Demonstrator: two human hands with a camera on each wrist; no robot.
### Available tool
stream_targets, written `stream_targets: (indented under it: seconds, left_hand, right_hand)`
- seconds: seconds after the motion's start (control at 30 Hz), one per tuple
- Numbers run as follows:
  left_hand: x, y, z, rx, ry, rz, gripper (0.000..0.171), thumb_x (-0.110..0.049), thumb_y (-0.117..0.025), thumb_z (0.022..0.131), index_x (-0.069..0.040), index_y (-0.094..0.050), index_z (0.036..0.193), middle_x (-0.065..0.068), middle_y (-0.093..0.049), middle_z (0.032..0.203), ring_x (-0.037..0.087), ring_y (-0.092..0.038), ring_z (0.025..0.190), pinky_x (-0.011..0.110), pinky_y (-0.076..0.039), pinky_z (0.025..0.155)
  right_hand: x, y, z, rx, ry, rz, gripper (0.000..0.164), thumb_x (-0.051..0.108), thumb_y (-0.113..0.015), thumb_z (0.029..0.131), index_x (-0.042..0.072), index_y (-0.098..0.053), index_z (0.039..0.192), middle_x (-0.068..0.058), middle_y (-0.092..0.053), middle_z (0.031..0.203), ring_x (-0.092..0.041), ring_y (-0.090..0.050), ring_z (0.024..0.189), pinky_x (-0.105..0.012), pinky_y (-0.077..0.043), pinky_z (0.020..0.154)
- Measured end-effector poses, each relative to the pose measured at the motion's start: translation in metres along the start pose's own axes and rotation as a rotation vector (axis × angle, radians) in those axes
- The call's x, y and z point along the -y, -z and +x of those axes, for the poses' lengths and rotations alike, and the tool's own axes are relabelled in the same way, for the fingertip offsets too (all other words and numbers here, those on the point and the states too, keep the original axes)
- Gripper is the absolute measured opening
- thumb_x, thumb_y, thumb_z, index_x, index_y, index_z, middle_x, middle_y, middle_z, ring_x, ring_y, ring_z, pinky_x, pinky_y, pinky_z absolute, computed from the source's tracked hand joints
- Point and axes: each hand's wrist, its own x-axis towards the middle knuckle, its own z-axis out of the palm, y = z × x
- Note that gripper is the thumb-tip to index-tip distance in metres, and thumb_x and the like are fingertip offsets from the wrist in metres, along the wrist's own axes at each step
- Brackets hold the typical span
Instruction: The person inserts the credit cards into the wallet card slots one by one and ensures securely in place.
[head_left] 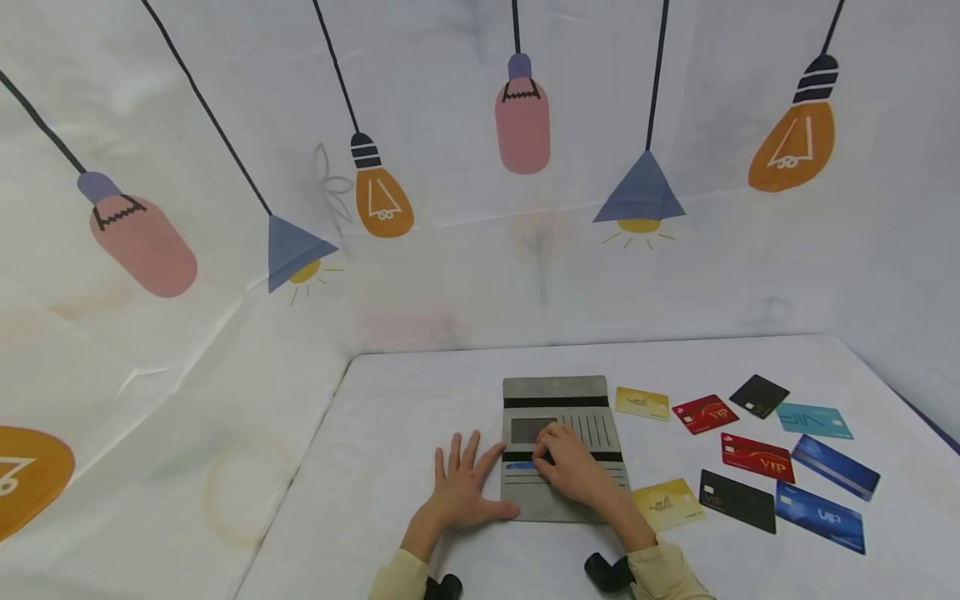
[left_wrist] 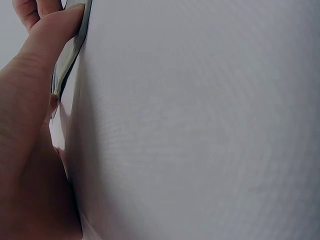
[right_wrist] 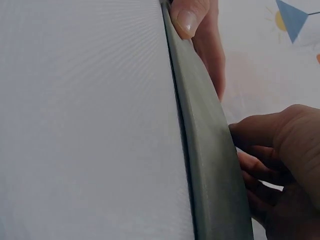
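A grey card wallet lies unfolded on the white table, with black bands and slots across it. A narrow blue strip of a card shows in its lower slot row. My left hand is spread at the wallet's left side, fingers straight, thumb on the lower left corner. Over the wallet's middle, my right hand has bent fingers and thumb down at the right end of the blue strip. I cannot tell whether they pinch the card. In the right wrist view, the wallet's near edge bows up slightly off the table.
Right of the wallet lie several loose cards: a yellow card near its lower corner, another yellow card higher up, then red, black, light blue and blue cards. A lamp-printed white curtain closes off the back and left.
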Motion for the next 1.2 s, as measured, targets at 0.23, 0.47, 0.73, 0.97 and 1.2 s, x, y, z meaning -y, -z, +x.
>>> stream_targets:
  seconds: [0.23, 0.47, 0.73, 0.97, 1.2]
  left_hand:
    - [-0.004, 0.003, -0.002, 0.002, 0.002, -0.012, 0.095, -0.068, -0.069, 0.075, -0.027, -0.034, 0.153, 0.019, -0.017, 0.163, 0.047, -0.002, 0.149, 0.07, 0.001, 0.113]
    - [-0.003, 0.003, -0.004, 0.005, 0.01, 0.006, 0.095, -0.069, -0.069, 0.075, -0.028, -0.034, 0.153, 0.019, -0.018, 0.163, 0.047, -0.003, 0.149, 0.07, 0.0, 0.113]
    - [-0.001, -0.001, -0.001, 0.019, 0.009, -0.008, 0.095, -0.069, -0.069, 0.075, -0.029, -0.033, 0.153, 0.019, -0.017, 0.163, 0.047, -0.001, 0.149, 0.07, 0.001, 0.113]
    - [-0.001, -0.001, -0.003, 0.012, 0.011, -0.011, 0.095, -0.069, -0.069, 0.075, -0.028, -0.033, 0.153, 0.02, -0.018, 0.162, 0.047, -0.002, 0.149, 0.07, 0.001, 0.113]
    - [-0.003, 0.001, -0.003, -0.003, 0.0, -0.035, 0.094, -0.067, -0.07, 0.075, -0.027, -0.035, 0.152, 0.021, -0.018, 0.162, 0.048, -0.002, 0.149, 0.071, 0.001, 0.112]
  right_hand:
    - [-0.003, 0.008, -0.002, 0.019, 0.04, -0.038, 0.015, 0.004, -0.066, 0.089, 0.013, -0.06, 0.079, -0.003, -0.057, 0.104, -0.024, -0.051, 0.103, -0.047, -0.046, 0.091]
    - [-0.008, 0.009, -0.004, 0.062, 0.027, -0.019, 0.016, 0.004, -0.065, 0.086, 0.014, -0.059, 0.075, -0.005, -0.057, 0.108, -0.026, -0.05, 0.105, -0.048, -0.046, 0.09]
    - [-0.009, 0.007, -0.006, 0.076, 0.018, -0.018, 0.016, 0.006, -0.066, 0.083, 0.017, -0.059, 0.074, -0.003, -0.056, 0.11, -0.026, -0.049, 0.107, -0.048, -0.046, 0.09]
    - [-0.01, 0.011, -0.006, 0.07, 0.07, -0.019, 0.017, 0.004, -0.068, 0.085, 0.016, -0.062, 0.075, 0.0, -0.056, 0.105, -0.024, -0.051, 0.104, -0.047, -0.047, 0.09]
    - [-0.01, 0.02, -0.003, 0.087, 0.061, 0.038, 0.01, 0.009, -0.068, 0.091, 0.013, -0.068, 0.082, -0.002, -0.06, 0.104, -0.027, -0.054, 0.105, -0.051, -0.046, 0.093]
